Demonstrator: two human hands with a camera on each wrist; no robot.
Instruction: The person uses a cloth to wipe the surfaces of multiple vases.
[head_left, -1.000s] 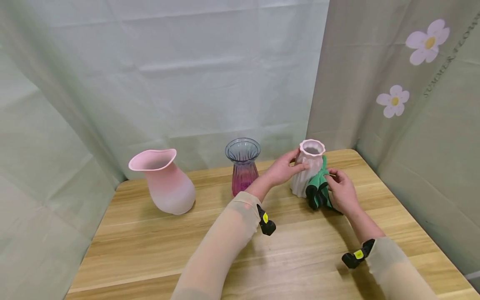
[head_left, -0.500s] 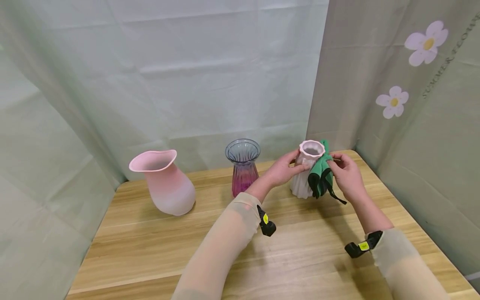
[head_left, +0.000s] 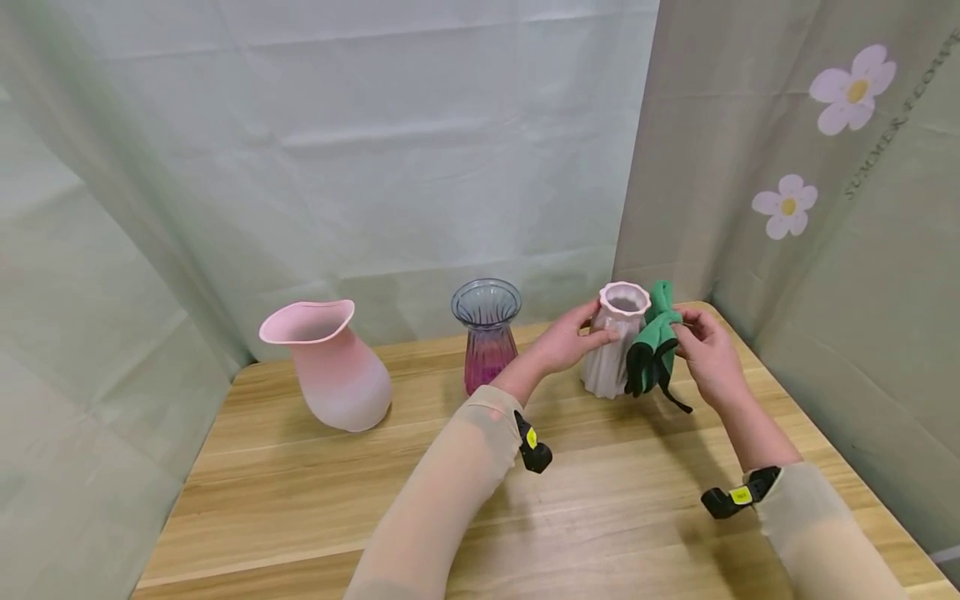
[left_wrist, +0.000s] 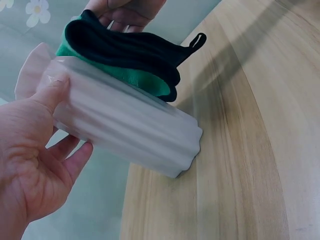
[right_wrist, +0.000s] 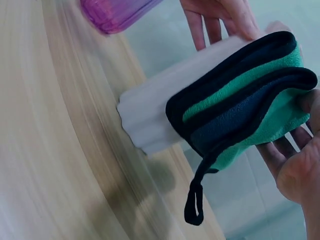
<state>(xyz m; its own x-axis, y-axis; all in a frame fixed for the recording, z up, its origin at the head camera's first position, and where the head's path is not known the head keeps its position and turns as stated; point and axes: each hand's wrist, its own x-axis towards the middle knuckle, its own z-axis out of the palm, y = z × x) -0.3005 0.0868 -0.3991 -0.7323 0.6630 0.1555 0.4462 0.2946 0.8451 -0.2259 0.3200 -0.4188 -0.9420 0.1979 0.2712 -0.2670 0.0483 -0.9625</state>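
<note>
A white ribbed vase (head_left: pixel 604 367) with a pink scalloped rim stands upright at the table's back right. My left hand (head_left: pixel 567 340) grips it just below the rim, thumb in front; in the left wrist view the fingers curl behind the vase (left_wrist: pixel 120 120). My right hand (head_left: pixel 708 354) pinches a folded green cloth (head_left: pixel 654 337) with dark edging against the vase's right side. A dark hanging loop (right_wrist: pixel 195 207) dangles from the cloth's lower corner in the right wrist view. The cloth hides part of the vase's right side.
Left of the white vase stands a blue-to-purple glass vase (head_left: pixel 487 337), partly behind the left wrist. A larger pink-and-white vase (head_left: pixel 341 375) with a wavy rim stands farther left. Fabric curtains (head_left: pixel 450 150) enclose the wooden table (head_left: pixel 315 500) at the back and sides.
My right hand has moved the green cloth up from low on the white vase to near its rim, then slightly right. The left hand keeps its hold on the vase.
</note>
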